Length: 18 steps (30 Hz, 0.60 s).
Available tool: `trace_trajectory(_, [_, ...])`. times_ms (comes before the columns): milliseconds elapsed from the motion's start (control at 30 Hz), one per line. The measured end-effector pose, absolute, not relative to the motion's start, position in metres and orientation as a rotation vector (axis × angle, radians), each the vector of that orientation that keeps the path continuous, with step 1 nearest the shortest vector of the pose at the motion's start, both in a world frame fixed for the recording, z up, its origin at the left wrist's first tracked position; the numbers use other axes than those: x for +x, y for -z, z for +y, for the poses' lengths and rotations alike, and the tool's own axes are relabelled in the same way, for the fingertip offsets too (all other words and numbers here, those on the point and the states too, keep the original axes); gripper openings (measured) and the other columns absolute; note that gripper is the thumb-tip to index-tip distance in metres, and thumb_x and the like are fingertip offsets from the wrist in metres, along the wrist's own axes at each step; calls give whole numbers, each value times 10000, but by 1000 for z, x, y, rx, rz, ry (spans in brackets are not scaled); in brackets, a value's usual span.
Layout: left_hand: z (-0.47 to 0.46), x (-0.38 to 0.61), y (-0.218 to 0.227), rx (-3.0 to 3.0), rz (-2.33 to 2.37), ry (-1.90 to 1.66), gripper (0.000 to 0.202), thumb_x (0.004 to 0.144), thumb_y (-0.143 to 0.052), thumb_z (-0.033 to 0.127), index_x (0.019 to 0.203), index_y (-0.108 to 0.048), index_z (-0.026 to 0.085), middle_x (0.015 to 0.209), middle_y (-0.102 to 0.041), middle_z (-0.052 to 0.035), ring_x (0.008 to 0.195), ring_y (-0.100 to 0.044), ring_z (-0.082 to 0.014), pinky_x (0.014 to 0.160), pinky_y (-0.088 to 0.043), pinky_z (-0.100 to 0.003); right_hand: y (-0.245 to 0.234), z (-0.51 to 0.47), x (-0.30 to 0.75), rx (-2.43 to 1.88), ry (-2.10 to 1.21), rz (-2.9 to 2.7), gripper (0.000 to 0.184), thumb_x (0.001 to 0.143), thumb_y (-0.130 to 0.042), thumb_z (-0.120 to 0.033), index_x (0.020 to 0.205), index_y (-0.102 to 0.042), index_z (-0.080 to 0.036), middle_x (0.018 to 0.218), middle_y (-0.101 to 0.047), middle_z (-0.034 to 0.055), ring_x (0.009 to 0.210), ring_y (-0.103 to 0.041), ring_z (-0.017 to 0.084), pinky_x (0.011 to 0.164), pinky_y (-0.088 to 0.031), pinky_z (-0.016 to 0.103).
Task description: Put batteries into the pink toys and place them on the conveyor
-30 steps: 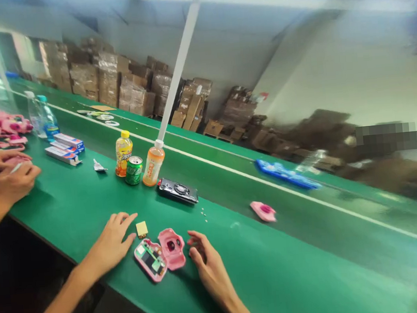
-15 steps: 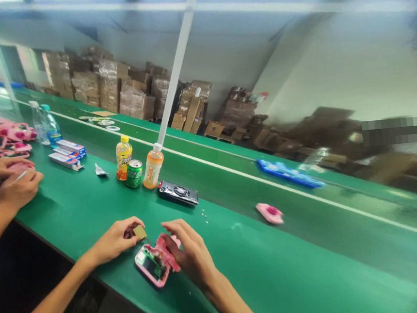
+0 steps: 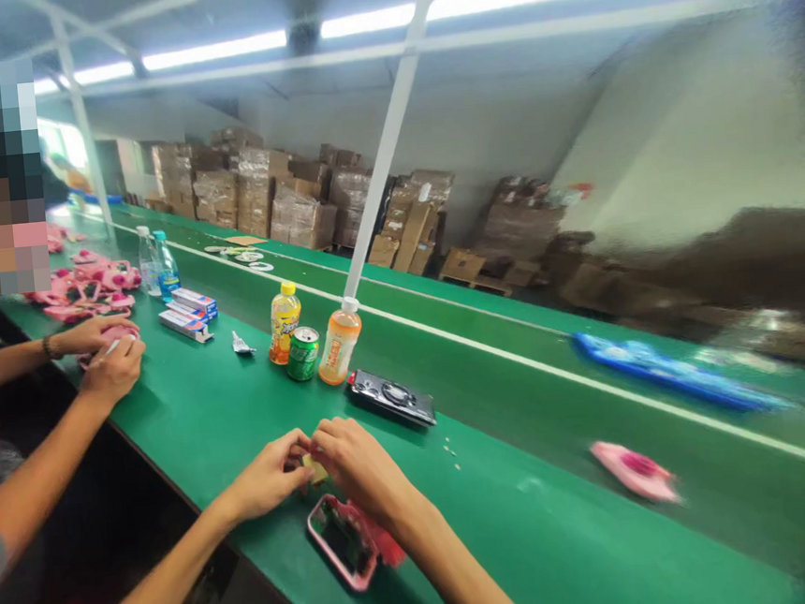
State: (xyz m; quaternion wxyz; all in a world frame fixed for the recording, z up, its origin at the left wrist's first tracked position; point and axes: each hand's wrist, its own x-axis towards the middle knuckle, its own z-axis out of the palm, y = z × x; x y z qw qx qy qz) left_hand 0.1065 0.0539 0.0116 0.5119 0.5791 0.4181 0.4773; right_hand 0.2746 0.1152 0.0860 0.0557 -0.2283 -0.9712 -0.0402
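Both hands have closed in together: the left hand (image 3: pixel 269 478) pinches a small tan block (image 3: pixel 315 470) in its fingers, while the right hand (image 3: pixel 360 464) curls its fingers over it, grip hidden. Just nearer, a pink plastic case (image 3: pixel 340 541) lies flat on the green worktop (image 3: pixel 194 424)

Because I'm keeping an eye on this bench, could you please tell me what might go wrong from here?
The small tan piece between the left hand and right hand could slip and fall. The pink case lies just below the right hand, so it might get knocked or pressed. The tiny loose bits nearby could easily be brushed away.
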Motion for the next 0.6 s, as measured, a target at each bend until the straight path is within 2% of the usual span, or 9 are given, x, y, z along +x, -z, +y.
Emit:
trace_trajectory(300, [59, 109, -13, 1340, 1047, -1169, 375, 846, -686, 502, 929, -526, 172, 826, -570, 12, 622, -478, -89, 582, -399, -233, -82, 124, 269, -680, 201, -2991, 91, 944, -658, -87, 911, -632, -167, 927, -661, 49, 842, -606, 216, 700, -387, 330])
trace_trajectory(433, [59, 109, -14, 1329, 1070, -1177, 408, 830, -711, 519, 923, -536, 162, 816, -571, 2, 622, -487, -93, 568, -397, -229, -78, 124, 268, -677, 251, -3003, 147, 904, -638, -25, 924, -606, -167, 917, -638, 48, 836, -606, 214, 693, -416, 317])
trace_trajectory(600, [61, 108, -14, 1313, 1102, -1189, 418, 822, -707, 528, 951, -540, 167, 791, -562, 5, 620, -508, -109, 573, -434, -242, -74, 115, 262, -730, 362, -2974, 140, 926, -576, 2, 944, -599, -134, 934, -614, 103, 881, -604, 257, 708, -462, 345])
